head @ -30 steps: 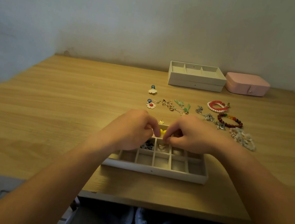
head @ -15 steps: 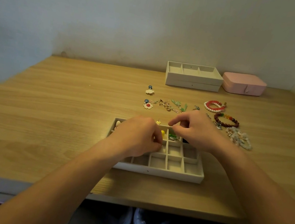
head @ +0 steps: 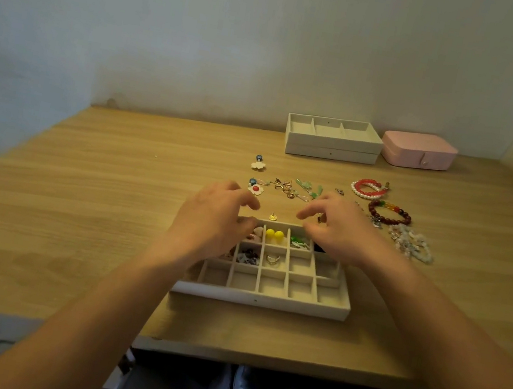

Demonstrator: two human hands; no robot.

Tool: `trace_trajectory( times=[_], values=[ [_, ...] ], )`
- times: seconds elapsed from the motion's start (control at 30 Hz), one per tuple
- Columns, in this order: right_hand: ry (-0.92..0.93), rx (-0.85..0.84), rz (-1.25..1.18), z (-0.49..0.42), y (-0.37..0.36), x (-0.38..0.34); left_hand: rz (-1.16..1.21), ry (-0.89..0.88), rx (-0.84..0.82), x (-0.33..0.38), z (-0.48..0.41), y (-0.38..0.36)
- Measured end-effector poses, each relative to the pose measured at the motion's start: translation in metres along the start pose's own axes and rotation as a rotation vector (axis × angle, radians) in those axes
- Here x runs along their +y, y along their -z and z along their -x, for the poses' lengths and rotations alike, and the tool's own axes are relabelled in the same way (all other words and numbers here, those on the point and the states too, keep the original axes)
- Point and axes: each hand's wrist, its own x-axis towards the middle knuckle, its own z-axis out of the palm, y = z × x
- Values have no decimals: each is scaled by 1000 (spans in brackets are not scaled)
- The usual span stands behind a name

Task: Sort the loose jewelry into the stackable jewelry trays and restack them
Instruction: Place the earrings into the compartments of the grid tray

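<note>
A beige grid tray (head: pixel 264 297) lies on the desk in front of me. Its back compartments hold two yellow beads (head: pixel 274 233), green pieces (head: pixel 298 241), a ring (head: pixel 272 259) and dark bits (head: pixel 247 256). My left hand (head: pixel 212 221) hovers over the tray's back left corner, thumb and fingers apart, nothing in it. My right hand (head: pixel 334 230) hangs over the back right corner, index finger stretched left, nothing visible between its fingers. A gold stud (head: pixel 273 217) lies on the desk between both hands. Loose earrings (head: pixel 287 187) lie just beyond.
Two flower earrings (head: pixel 256 177) lie left of the loose pile. A red-and-pearl bracelet (head: pixel 369 188), a dark red bracelet (head: pixel 389 212) and a pale stone bracelet (head: pixel 411 244) lie to the right. Two stacked trays (head: pixel 331 152) and a pink box (head: pixel 418 151) stand by the wall.
Both hands were pinched together over the tray's back row. They have drawn apart, opened, and moved to the tray's far edge, uncovering the yellow beads and green pieces.
</note>
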Motion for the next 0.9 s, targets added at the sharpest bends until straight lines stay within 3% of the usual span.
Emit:
trace_trajectory(
  times=[0.47, 0.7, 0.9],
  values=[
    [35, -167, -138, 8, -2, -3, 170, 59, -122, -21, 5, 0],
    [-195, 236, -297, -18, 12, 31, 313, 68, -183, -13, -33, 7],
    [-248, 259, -354, -35, 6, 52, 155, 16, -357, -8, -72, -2]
  ],
)
